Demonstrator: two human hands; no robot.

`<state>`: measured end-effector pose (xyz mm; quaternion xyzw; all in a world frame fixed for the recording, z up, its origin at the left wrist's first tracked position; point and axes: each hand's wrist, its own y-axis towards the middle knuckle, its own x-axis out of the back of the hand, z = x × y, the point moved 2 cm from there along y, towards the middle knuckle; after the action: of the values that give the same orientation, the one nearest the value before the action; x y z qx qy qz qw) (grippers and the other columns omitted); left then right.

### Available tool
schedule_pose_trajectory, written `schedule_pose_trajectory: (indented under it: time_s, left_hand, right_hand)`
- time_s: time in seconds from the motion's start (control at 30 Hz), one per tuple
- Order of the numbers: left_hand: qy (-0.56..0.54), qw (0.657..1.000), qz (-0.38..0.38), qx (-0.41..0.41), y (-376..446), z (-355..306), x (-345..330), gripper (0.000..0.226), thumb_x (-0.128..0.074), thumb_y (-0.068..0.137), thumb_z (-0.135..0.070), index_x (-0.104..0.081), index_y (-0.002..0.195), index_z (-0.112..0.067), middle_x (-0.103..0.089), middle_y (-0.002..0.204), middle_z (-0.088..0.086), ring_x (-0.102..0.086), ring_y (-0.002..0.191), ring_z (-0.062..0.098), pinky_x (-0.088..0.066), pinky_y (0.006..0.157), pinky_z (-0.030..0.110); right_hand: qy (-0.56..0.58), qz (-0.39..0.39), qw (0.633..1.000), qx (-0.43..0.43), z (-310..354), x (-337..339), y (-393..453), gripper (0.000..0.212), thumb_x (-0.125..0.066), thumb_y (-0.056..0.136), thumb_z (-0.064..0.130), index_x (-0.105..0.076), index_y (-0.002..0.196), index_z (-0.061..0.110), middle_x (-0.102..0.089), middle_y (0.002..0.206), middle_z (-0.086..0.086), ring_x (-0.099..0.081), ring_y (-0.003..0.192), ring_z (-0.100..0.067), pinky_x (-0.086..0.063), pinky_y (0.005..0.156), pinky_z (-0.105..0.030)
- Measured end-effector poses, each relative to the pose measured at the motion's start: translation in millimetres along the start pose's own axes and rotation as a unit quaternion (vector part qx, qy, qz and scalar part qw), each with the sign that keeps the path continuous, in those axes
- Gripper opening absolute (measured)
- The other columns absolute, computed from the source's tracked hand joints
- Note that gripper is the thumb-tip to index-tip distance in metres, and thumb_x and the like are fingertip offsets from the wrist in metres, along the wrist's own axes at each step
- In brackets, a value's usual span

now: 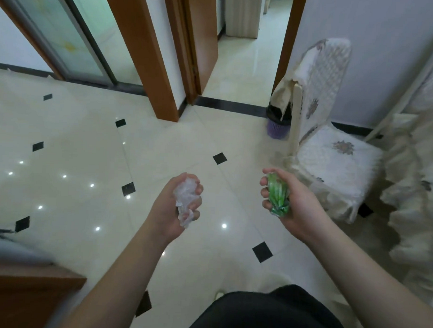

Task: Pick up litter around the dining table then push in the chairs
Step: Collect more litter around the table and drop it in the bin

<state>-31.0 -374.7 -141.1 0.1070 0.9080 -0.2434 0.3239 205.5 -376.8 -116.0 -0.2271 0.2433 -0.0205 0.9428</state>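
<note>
Litter fills both our hands above the glossy cream floor tiles with small black diamond insets (93,144): the left hand (177,206) is curled tight around a crumpled wad of clear, whitish plastic film (186,198), and the right hand (290,203) wraps its fingers round a scrunched green-and-white plastic wrapper (278,195). Neither hand has a finger free. Both pieces look feather-light, soft and springy, so we judge they will try to unfold once the grip eases; the film's loose tail hangs below the left fist and could snag or slip. A full closed fist around the bulk suits them better than a fingertip pinch.

Ahead and to the right, a small purple mesh wastebasket lined with a dark bag (278,124) stands on the floor, just beside a dining chair draped in a white quilted floral cover (333,160). A beige cloth (284,92) hangs over part of the basket's mouth, which may narrow the drop. The floor between us and the basket lies open, with the brown wooden door frame (150,63) well to the left. The chair's frilled skirt crowds the right side.
</note>
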Motion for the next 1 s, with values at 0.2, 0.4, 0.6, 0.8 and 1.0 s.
schedule_pose_trajectory:
  time_s: [0.2, 0.4, 0.6, 0.8, 1.0]
  left_hand:
    - [-0.013, 1.000, 0.022, 0.013, 110.0, -33.7, -17.2, 0.035, -0.078, 0.069, -0.038, -0.058, 0.086, -0.015, -0.047, 0.074, 0.003, -0.039, 0.042, 0.013, -0.029, 0.037, 0.018]
    - [0.024, 0.999, -0.011, 0.044, 218.5, -77.0, -53.1, 0.024, -0.052, 0.087, -0.036, -0.062, 0.077, -0.016, -0.047, 0.074, 0.001, -0.037, 0.043, 0.011, -0.028, 0.035, 0.017]
    - [0.028, 0.997, 0.041, 0.059, 302.2, -131.0, -68.1, 0.031, -0.077, 0.072, -0.041, -0.067, 0.081, -0.014, -0.053, 0.073, 0.004, -0.044, 0.043, 0.012, -0.038, 0.035, 0.017]
    - [-0.020, 0.997, 0.051, 0.057, 367.1, -183.1, -31.7, 0.037, -0.085, 0.062, -0.041, -0.068, 0.080, -0.013, -0.055, 0.072, 0.004, -0.048, 0.043, 0.013, -0.042, 0.037, 0.019]
    - [-0.022, 0.996, -0.014, 0.088, 432.4, -253.7, 11.9, 0.035, -0.081, 0.067, -0.034, -0.061, 0.081, -0.010, -0.057, 0.060, 0.006, -0.053, 0.040, 0.015, -0.045, 0.037, 0.019]
  right_hand:
    - [-0.013, -0.029, 0.999, -0.012, 40.3, 14.1, 89.8, 0.016, -0.053, 0.093, 0.024, -0.066, 0.093, 0.014, -0.059, 0.076, -0.005, -0.050, 0.058, -0.016, -0.036, 0.045, -0.025]
    - [0.000, -0.037, 0.999, -0.007, 97.7, 23.8, 184.0, 0.016, -0.050, 0.094, 0.022, -0.063, 0.096, 0.012, -0.059, 0.075, -0.004, -0.049, 0.058, -0.015, -0.035, 0.046, -0.024]
    - [-0.011, -0.030, 0.999, -0.004, 154.4, 18.0, 266.5, 0.019, -0.050, 0.095, 0.023, -0.063, 0.098, 0.010, -0.060, 0.076, -0.005, -0.051, 0.058, -0.015, -0.036, 0.047, -0.025]
    - [-0.001, -0.026, 1.000, -0.002, 180.6, -20.0, 355.8, 0.015, -0.055, 0.092, 0.023, -0.066, 0.092, 0.013, -0.060, 0.075, -0.005, -0.051, 0.057, -0.015, -0.037, 0.045, -0.025]
    - [-0.058, -0.032, 0.998, 0.006, 194.7, -78.3, 458.6, 0.017, -0.055, 0.092, 0.024, -0.066, 0.096, 0.012, -0.060, 0.079, -0.005, -0.052, 0.060, -0.015, -0.036, 0.050, -0.027]
